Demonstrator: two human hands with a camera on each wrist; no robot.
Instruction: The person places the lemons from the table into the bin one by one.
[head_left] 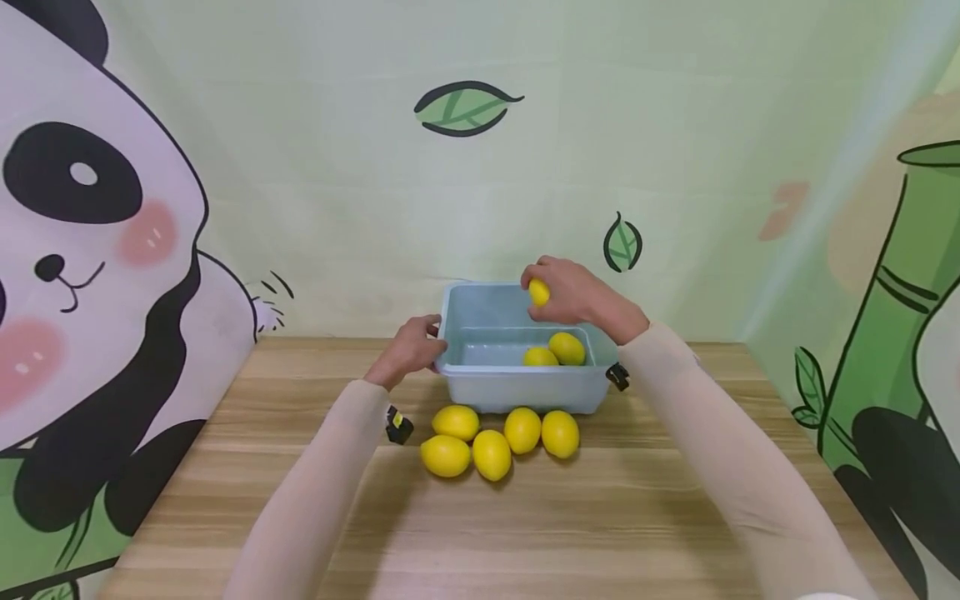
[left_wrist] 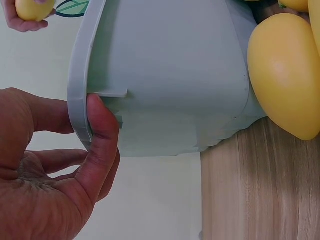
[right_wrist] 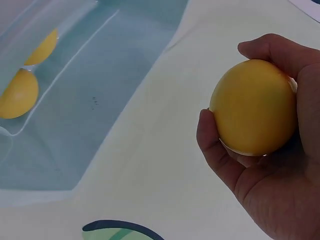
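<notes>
A light blue plastic bin (head_left: 525, 385) stands on the table against the backdrop. My left hand (head_left: 412, 345) pinches the bin's left rim (left_wrist: 80, 70), thumb and fingers on either side of the wall. Above the bin's far right part, my right hand (head_left: 568, 292) grips a yellow lemon (right_wrist: 255, 107), fingers curled round it. Inside the bin lie two more lemons (head_left: 567, 348), toward the front right. On the table before the bin, several lemons (head_left: 492, 455) sit in a loose cluster; in the left wrist view one lemon (left_wrist: 285, 75) shows large beside the bin wall.
The wood-grain table (head_left: 600, 517) reaches back to a pale green cloth backdrop (head_left: 337, 167) printed with a panda, leaves and bamboo. Small black devices (head_left: 399, 426) are strapped at both wrists.
</notes>
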